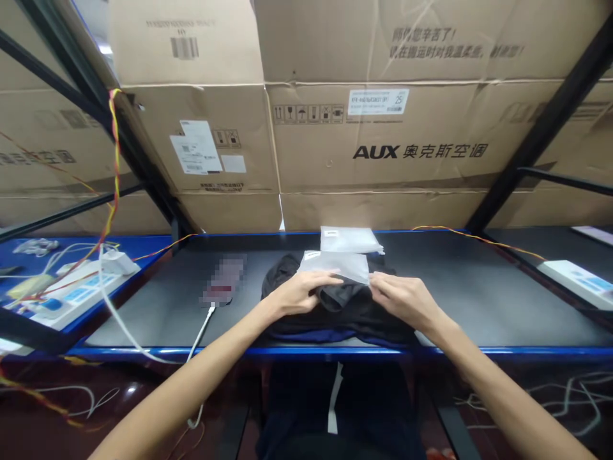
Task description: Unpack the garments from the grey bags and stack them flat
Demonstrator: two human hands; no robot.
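Note:
My left hand (299, 291) and my right hand (400, 297) both grip a clear plastic bag (338, 265) by its near edge. A folded dark garment (335, 297) sits between the hands at the bag's mouth. Under them lies a pile of dark clothing (335, 319) on the grey table top (454, 287). A second clear plastic bag (349, 239) lies flat just behind the first one.
A phone (225, 284) on a white cable (201, 329) lies left of the pile. White power strips rest at the left (71, 294) and right (575, 278). Cardboard boxes (383, 147) wall off the back. Black frame struts (541, 134) slant at both sides.

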